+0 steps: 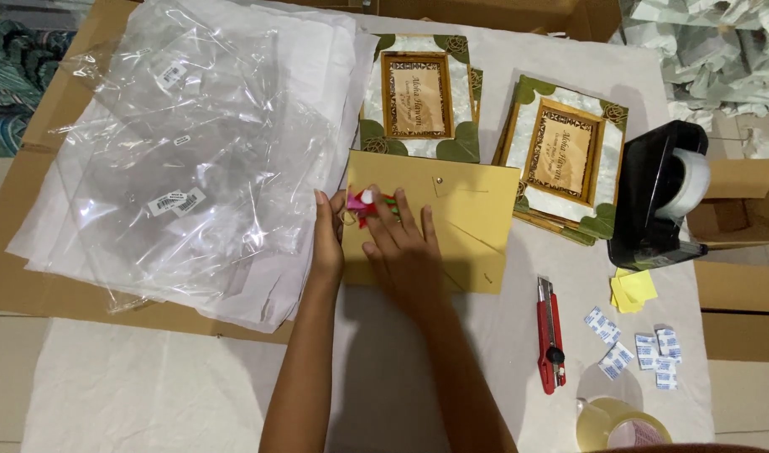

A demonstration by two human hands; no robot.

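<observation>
Your right hand (401,247) lies flat on the yellow board (451,210), fingers (393,214) spread, their tips touching a small pink, red and green ornament (369,204) at the board's left edge. Your left hand (325,239) rests against that same edge, fingers pressed together and straight. The board sits mid-counter. At twelve o'clock lies a framed picture (418,96), another at two (565,155). At nine, clear plastic bags (191,159). At four, a red box cutter (550,335); at three, a black tape dispenser (657,197).
</observation>
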